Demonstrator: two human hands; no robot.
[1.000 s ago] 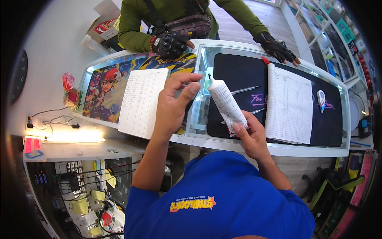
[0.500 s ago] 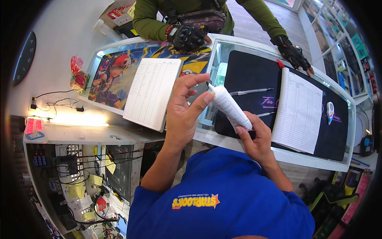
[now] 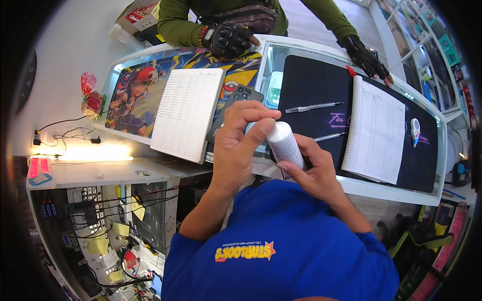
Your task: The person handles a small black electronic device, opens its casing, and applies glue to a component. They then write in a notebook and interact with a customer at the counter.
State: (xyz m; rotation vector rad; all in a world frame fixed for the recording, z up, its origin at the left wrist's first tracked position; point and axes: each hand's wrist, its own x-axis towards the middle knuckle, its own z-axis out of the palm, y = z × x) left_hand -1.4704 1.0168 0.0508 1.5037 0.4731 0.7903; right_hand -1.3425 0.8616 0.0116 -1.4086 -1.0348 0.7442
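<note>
A white plastic bottle [image 3: 285, 143] is gripped near its base by my right hand [image 3: 319, 173], thumb and fingers wrapped around it. It leans slightly, top end away from me, over the near edge of the glass counter. My left hand [image 3: 235, 145] is at the bottle's top, thumb and fingertips pinched together; whatever lies between them is hidden. Just beyond that hand, a dark smartphone [image 3: 244, 94] lies back side up, partly covered by it. Two clear pens, a far pen [image 3: 314, 107] and a near pen [image 3: 330, 136], rest on a black mat [image 3: 312, 83].
An open ruled notebook [image 3: 188, 113] lies left, another ruled notebook [image 3: 374, 133] right, beside a white correction tape [image 3: 414, 131]. Across the counter, a person's black-gloved hands [image 3: 230, 40] rest on its far edge. A cluttered workbench shelf [image 3: 110, 173] with cables stands at the left.
The bottle has tipped more upright, and its thin nozzle is now out of sight behind my left fingers. My left fingers have closed at its top. The smartphone shows more. The view has shifted slightly.
</note>
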